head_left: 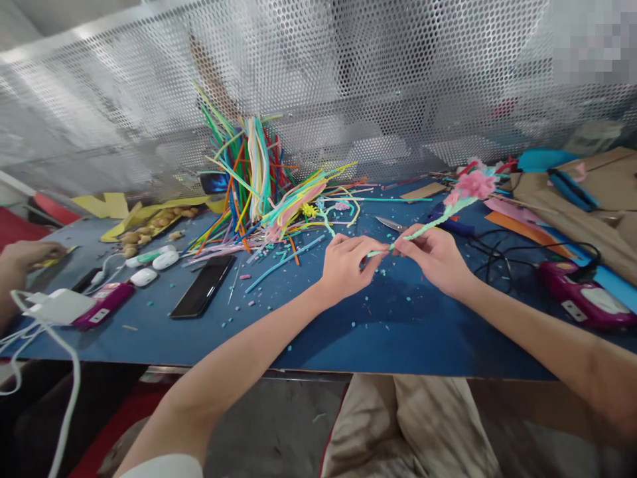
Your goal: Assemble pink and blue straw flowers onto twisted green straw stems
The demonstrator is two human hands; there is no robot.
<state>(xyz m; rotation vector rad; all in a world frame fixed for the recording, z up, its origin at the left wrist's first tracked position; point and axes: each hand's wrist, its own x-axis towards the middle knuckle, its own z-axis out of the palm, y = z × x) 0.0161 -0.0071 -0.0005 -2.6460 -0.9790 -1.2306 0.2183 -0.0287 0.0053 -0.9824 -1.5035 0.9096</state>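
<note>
A pipe-cleaner flower with fluffy pink petals and a twisted light-green stem slants up to the right. My right hand pinches that stem partway down. The fingers of my left hand are closed on the stem's lower end, just left of the right fingertips. Behind my left hand, a small yellow pipe-cleaner flower lies by another light-green twisted stem; whether the hand touches this stem I cannot tell. Scissors lie on the blue table beyond my hands.
Bundled colourful pipe cleaners stand against the perforated metal panel. A black phone lies left of my arm. Purple power strips with cables sit at both sides. Another person's hand rests at far left. Cardboard lies right.
</note>
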